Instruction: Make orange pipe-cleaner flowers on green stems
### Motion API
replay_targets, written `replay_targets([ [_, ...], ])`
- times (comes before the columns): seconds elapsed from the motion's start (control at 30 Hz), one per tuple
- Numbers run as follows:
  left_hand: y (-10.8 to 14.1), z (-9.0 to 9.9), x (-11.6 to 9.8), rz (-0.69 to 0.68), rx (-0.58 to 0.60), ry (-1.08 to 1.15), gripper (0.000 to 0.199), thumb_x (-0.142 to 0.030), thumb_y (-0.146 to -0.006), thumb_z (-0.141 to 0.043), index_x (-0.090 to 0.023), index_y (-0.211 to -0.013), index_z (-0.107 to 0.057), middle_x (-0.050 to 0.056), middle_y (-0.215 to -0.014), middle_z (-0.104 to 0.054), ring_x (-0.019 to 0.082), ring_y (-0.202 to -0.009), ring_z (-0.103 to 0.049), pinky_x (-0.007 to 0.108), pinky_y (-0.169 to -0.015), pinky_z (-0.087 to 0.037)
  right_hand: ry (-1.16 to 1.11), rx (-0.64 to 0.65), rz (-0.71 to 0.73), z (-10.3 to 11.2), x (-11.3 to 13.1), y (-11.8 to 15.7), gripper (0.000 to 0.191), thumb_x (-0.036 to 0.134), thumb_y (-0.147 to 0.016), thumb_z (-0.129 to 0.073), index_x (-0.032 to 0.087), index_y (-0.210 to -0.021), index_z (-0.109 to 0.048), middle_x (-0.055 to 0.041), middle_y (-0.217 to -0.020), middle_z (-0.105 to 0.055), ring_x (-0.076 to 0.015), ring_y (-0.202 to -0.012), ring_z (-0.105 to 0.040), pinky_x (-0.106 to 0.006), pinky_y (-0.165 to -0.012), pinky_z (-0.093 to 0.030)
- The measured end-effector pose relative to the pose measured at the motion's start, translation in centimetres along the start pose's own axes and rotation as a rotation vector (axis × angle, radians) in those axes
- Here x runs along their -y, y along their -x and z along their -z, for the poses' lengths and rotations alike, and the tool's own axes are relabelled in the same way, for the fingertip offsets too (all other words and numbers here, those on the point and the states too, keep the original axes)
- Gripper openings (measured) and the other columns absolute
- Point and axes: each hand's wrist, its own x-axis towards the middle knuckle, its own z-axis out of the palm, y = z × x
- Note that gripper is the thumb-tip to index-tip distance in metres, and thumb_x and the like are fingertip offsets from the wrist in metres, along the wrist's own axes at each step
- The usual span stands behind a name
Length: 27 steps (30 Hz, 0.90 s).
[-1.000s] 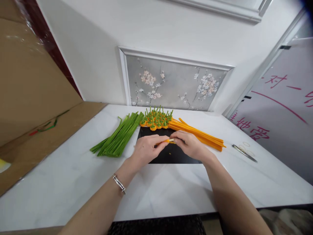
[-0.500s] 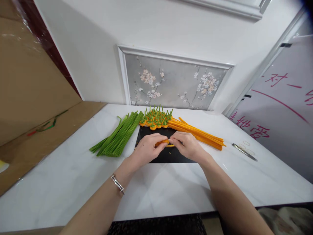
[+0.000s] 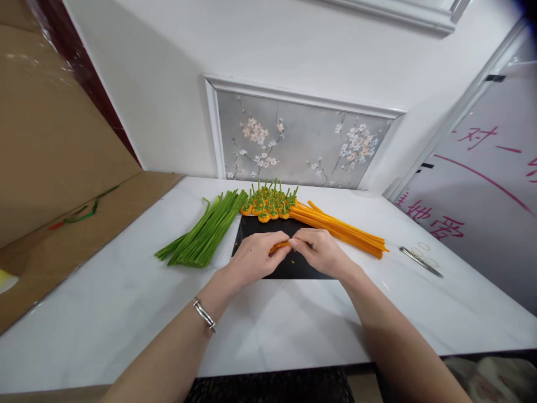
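Over a black mat (image 3: 302, 271), my left hand (image 3: 260, 251) is closed around an orange pipe cleaner (image 3: 279, 246), part of which shows between thumb and fingers. The fingertips of my right hand (image 3: 315, 246) pinch its right end, close against the left fingertips. How the piece is bent inside the hands is hidden. Just beyond the mat stand several small orange pumpkin-like pieces (image 3: 263, 217) with green tops and upright green stems. A bundle of green pipe cleaners (image 3: 205, 235) lies to the left, and a bundle of orange pipe cleaners (image 3: 339, 226) to the right.
Scissors or tweezers of silver metal (image 3: 420, 261) lie at the right beside several thin rings (image 3: 424, 246). Cardboard (image 3: 84, 224) covers the left side. A wall with a framed floral panel (image 3: 293, 140) closes off the back; a whiteboard (image 3: 482, 179) leans at the right.
An orange strand that showed below my right fingers is out of sight now. Both hands stay together over the mat, and the view has shifted slightly.
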Motion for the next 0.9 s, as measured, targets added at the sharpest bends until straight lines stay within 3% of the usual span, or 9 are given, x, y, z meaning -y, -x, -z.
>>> replay_targets([
  [0.3, 0.11, 0.63, 0.24, 0.052, 0.053, 0.133, 0.015, -0.023, -0.086, -0.048, -0.02, -0.084, -0.063, -0.005, -0.063, -0.053, 0.009, -0.054, -0.041, 0.022, -0.051, -0.03, 0.029, -0.032, 0.008, 0.14, 0.05, 0.18, 0.027, 0.025, -0.094, -0.049, 0.019, -0.07, -0.059, -0.001, -0.069, -0.058, -0.013, -0.063, -0.053, -0.024, -0.06, -0.039],
  [0.53, 0.22, 0.68, 0.13, 0.032, 0.052, 0.013, 0.013, -0.028, -0.088, -0.051, -0.021, -0.092, -0.061, -0.003, -0.071, -0.06, 0.012, -0.058, -0.049, 0.023, -0.055, -0.033, 0.024, -0.043, -0.022, -0.07, 0.11, -0.02, 0.027, 0.026, -0.092, -0.051, 0.019, -0.067, -0.059, -0.0012, -0.067, -0.058, -0.0135, -0.063, -0.053, -0.024, -0.06, -0.04],
  [0.7, 0.25, 0.31, -0.09, -0.016, 0.04, -0.05, 0.017, -0.027, -0.09, -0.047, -0.02, -0.08, -0.059, -0.001, -0.07, -0.06, 0.014, -0.061, -0.051, 0.024, -0.058, -0.034, -0.016, -0.018, -0.016, -0.35, 0.22, -0.06, 0.03, 0.03, -0.093, -0.052, 0.019, -0.067, -0.059, 0.0008, -0.065, -0.057, -0.0117, -0.061, -0.051, -0.023, -0.057, -0.037],
  [0.9, 0.21, 0.18, 0.06, 0.022, 0.069, 0.072, 0.02, -0.019, -0.086, -0.046, -0.018, -0.071, -0.059, -0.004, -0.058, -0.049, 0.01, -0.054, -0.038, 0.023, -0.052, -0.027, -0.037, 0.007, -0.011, -0.29, -0.13, 0.13, 0.023, 0.03, -0.089, -0.059, 0.019, -0.07, -0.063, 0.0003, -0.068, -0.061, -0.0117, -0.062, -0.053, -0.022, -0.057, -0.038],
])
